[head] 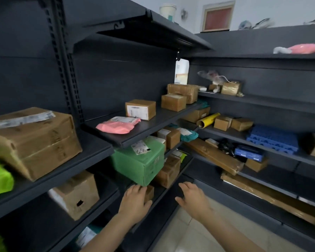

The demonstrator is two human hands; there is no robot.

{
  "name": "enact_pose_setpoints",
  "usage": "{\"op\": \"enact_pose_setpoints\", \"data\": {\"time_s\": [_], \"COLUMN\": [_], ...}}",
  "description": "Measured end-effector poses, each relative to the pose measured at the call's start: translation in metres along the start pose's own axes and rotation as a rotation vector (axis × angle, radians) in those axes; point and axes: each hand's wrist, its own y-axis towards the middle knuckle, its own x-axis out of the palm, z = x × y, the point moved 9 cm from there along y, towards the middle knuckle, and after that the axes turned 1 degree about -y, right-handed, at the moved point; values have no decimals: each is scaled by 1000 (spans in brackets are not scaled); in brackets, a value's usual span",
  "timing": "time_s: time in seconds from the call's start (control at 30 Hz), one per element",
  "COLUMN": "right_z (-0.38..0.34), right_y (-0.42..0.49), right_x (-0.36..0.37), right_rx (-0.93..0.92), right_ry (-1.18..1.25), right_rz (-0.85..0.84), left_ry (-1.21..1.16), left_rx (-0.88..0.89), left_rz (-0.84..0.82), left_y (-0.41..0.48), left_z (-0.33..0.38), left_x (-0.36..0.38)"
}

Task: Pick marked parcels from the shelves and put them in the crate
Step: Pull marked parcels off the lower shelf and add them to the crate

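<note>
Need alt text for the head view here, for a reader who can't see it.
A person's left hand grips a small brown box on a low dark shelf, below a green box, while the open right hand hovers beside it. Cardboard parcels and a pink mailer lie higher up.

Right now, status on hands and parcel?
Left hand grips small brown box. Right hand open, holding nothing. Green box close above it. Crate not in view.

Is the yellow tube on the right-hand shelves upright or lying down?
Lying down. The yellow tube rests on its side on the shelf, beside a small brown box.
</note>
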Motion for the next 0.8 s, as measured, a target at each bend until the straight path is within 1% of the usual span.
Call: {"op": "enact_pose_setpoints", "data": {"time_s": [0.23,0.4,0.57,0.8], "right_z": [58,105,159,272], "right_y": [29,55,86,136], "right_x": [-4,-9,-12,-33], "right_rx": [114,155,136,74], "right_ry": [24,36,68,68], "right_rz": [21,23,17,10], "left_ry": [-29,-39,-36,-65], "left_rx": [107,146,126,19], "left_rz": [-75,-90,-83,-68], "left_y": [63,104,156,238], "left_z": [41,71,104,177], "left_x": [25,36,52,77]}}
